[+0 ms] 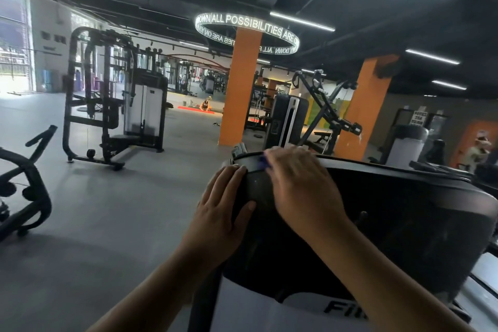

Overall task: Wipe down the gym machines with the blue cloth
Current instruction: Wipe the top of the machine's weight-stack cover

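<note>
A black gym machine housing point(390, 210) fills the lower right, with a white panel below it. My left hand point(223, 207) grips its rounded left corner, thumb on the front face and fingers over the edge. My right hand point(299, 186) lies on the machine's top edge, pressing the blue cloth point(262, 163) against it. Only a small blue corner of the cloth shows at the fingertips; the hand covers the remainder.
A black cable station point(113, 105) stands on the grey floor at the left. Part of a black frame point(24, 188) juts in at the far left. Two orange pillars point(239, 89) and more machines stand behind. A person sits on a red mat far back.
</note>
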